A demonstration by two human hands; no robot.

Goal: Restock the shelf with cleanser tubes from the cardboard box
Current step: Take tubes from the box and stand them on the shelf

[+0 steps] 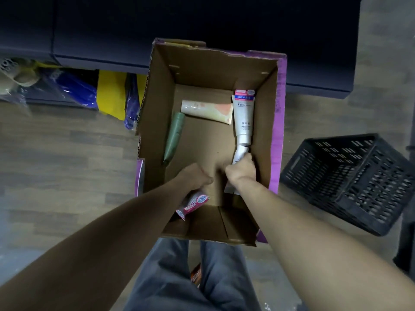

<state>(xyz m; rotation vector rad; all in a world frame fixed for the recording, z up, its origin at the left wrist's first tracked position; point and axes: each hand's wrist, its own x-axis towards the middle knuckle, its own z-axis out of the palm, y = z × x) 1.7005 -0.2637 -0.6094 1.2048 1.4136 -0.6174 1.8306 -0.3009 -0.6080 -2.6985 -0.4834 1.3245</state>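
An open cardboard box (157,90) with purple outer sides stands on the floor below me. Both my hands are inside it. My left hand (195,179) grips a pink and white tube (193,204) near the box's near wall. My right hand (241,170) grips a white tube (240,153) by its middle, at the right side of the box. On the box floor lie a green tube (174,136) at the left, a cream and peach tube (207,110) across the back, and a white "Facial" tube (243,117) with a pink top at the right.
A black plastic crate (350,182) sits on the wooden floor right of the box. A dark shelf unit (202,23) runs across the top, with blue and yellow packets (94,90) under it at the left. My legs in grey trousers (170,277) are below the box.
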